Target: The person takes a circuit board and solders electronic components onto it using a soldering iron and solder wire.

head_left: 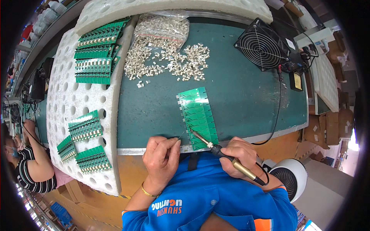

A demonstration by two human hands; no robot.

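A green circuit board panel (197,111) lies near the bench's front edge, a row of metal pins along its left side. Closed around the handle of a soldering iron (242,168), my right hand (239,151) is at the panel's lower right. The iron's tip meets the panel's lower left edge, close to the pins. My left hand (158,158) is closed in a pinch just left of the panel. A thin solder wire (181,134) sticks out from its fingertips toward the iron's tip.
Small white connectors (192,61) lie piled beside a clear plastic bag (162,29). White foam with holes (61,96) carries several green boards (92,71) on the left. A black fan (260,46) and a cable (278,111) occupy the right. Another person (36,165) sits far left.
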